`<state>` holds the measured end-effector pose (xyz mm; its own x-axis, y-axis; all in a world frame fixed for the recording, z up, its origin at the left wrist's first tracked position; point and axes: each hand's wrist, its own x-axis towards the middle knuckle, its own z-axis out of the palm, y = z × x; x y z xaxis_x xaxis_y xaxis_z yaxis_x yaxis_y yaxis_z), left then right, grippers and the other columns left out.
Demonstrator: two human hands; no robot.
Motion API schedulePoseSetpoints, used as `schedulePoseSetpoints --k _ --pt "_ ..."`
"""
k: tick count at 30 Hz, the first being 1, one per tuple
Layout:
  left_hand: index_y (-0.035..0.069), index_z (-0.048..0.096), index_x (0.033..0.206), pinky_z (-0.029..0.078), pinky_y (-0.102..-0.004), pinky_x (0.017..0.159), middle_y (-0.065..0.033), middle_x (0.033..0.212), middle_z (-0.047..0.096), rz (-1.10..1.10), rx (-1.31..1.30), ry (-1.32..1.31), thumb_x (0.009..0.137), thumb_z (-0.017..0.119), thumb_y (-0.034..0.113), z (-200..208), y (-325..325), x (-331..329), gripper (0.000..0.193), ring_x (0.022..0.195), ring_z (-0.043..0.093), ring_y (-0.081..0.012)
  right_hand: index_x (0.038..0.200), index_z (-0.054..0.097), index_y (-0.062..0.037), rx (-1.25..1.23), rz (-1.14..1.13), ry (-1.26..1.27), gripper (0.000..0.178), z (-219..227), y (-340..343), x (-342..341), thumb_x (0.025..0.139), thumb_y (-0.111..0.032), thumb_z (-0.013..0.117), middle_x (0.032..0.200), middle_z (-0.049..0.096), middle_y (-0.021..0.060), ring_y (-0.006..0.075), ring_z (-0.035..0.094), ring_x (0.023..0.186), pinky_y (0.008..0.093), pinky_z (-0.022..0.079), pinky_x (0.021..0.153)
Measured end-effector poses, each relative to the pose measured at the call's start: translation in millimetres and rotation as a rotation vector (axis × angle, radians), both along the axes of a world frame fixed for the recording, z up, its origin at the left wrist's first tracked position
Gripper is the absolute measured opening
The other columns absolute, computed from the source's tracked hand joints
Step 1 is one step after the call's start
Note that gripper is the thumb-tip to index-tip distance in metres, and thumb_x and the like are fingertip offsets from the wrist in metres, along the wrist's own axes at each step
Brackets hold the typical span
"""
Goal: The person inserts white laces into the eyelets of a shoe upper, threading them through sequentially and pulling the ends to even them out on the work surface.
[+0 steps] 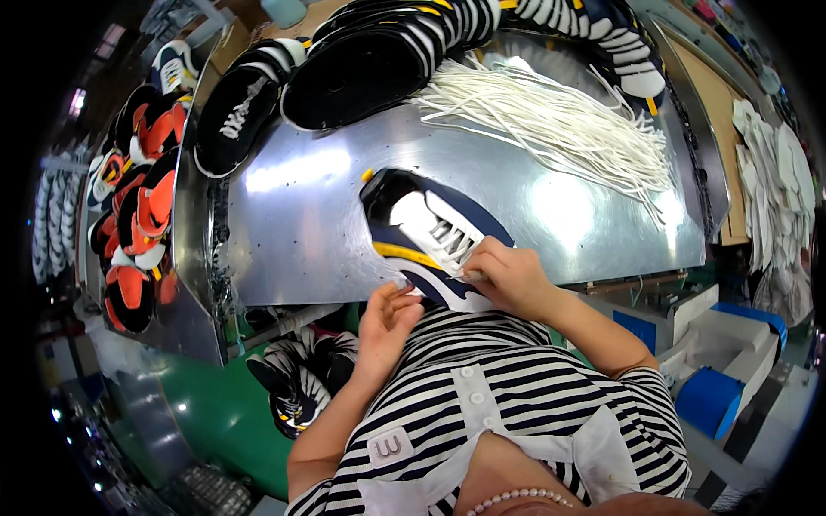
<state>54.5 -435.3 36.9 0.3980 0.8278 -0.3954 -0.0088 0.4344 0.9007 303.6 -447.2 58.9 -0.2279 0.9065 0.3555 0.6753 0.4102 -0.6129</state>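
Observation:
A navy shoe upper [443,236] with a white lace panel, a yellow stripe and a dark lining lies on the metal table's near edge. A white shoelace [449,234] runs through part of its eyelets. At the lower eyelets, towards the toe, my right hand [514,279] is closed in a pinch on the shoelace; its fingertips partly hide the lace. Beside the shoe's left lower side, my left hand [387,325] has loosely bent fingers, with thumb and fingers apart. A small white bit shows by its fingertips, too small to name.
A bundle of white laces [551,129] lies at the back right of the metal table [301,232]. Stacked dark uppers [361,82] line the far edge. Orange-and-black uppers [142,211] stand beyond the left metal wall. More striped uppers [297,378] sit below the table, at left.

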Motion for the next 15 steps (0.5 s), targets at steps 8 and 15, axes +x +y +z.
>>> schedulePoseSetpoints --k 8,15 --pt "-0.001 0.051 0.131 0.047 -0.0335 0.100 -0.0097 0.124 0.062 0.023 -0.284 -0.573 0.094 0.061 0.005 6.3 43.2 37.2 0.038 0.111 0.061 -0.0191 0.093 0.057 -0.0044 -0.340 0.168 0.387 0.014 14.0 11.3 -6.4 0.085 -0.006 0.069 0.086 0.057 0.0086 0.0248 0.057 0.077 0.0314 0.045 0.072" --pt "0.000 0.057 0.124 0.050 -0.0319 0.094 -0.0078 0.117 0.065 -0.105 -0.181 -0.466 0.087 0.070 0.004 10.2 75.4 8.0 0.039 0.105 0.062 -0.0170 0.096 0.058 -0.0029 -0.513 0.412 0.604 0.011 10.4 26.5 -7.0 0.089 -0.005 0.065 0.094 0.057 0.0060 0.0193 0.055 0.089 0.0306 0.044 0.084"
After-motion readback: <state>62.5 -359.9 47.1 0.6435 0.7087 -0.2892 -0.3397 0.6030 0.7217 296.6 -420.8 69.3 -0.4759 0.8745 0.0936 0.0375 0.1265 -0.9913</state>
